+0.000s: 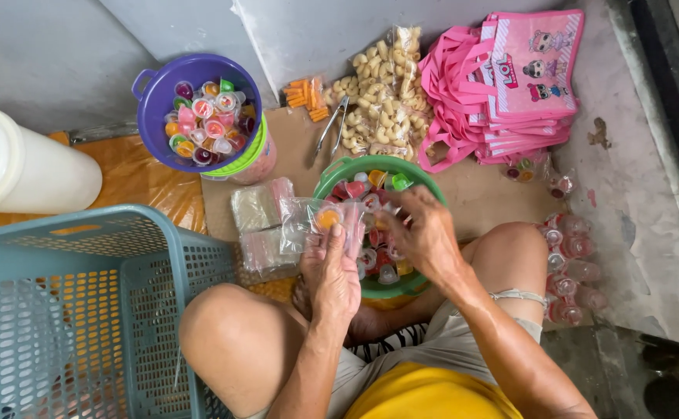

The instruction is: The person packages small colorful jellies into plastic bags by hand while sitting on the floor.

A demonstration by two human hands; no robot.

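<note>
The person is sitting on the floor with knees apart. The left hand [332, 283] is gripping a small clear plastic bag [316, 221] by its lower edge, holding it open above a green bowl [332, 174]; one orange jelly cup [327, 219] is already lying inside the bag. The right hand [425, 233] is reaching down into the green bowl, its fingers pinched among the jelly cups there; whether it is grasping one I cannot tell.

Judging by this, the bag is only beginning to fill, and the green bowl is holding plenty more cups. A stack of flat empty bags [260, 225] is waiting just left of the bowl. To the right, filled packets [568, 268] are lying in a row on the floor, suggesting a share is finished. A blue-grey plastic basket [83, 310] is standing at the near left.

Farther off, a purple bowl [153, 109] full of jelly cups, metal tongs [330, 124], bags of puffed snacks [382, 85] and a pile of pink tote bags [510, 77] are lying untouched.
</note>
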